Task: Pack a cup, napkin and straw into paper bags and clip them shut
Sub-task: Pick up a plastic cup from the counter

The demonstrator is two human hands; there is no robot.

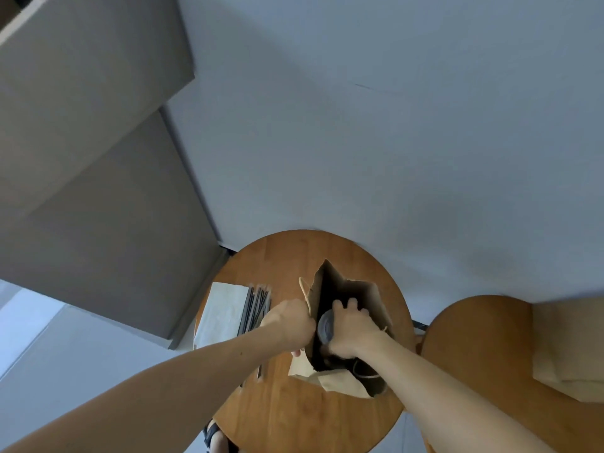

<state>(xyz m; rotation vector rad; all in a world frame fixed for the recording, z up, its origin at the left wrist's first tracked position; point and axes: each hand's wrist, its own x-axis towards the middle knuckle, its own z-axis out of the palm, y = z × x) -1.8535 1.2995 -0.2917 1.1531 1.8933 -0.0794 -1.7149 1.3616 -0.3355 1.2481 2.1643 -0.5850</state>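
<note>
Brown paper bag (362, 295), upright on wooden table (284, 256), mouth open. My left hand (287, 322) grips its left rim. My right hand (351, 331) clasps the cup (326, 326) in the mouth, long axis tilted, lid toward the left hand.

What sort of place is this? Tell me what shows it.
Likely a small café or home takeaway-packing corner: a round wooden table against a plain wall, with napkins and straws beside a paper bag taking a lidded cup.
</note>
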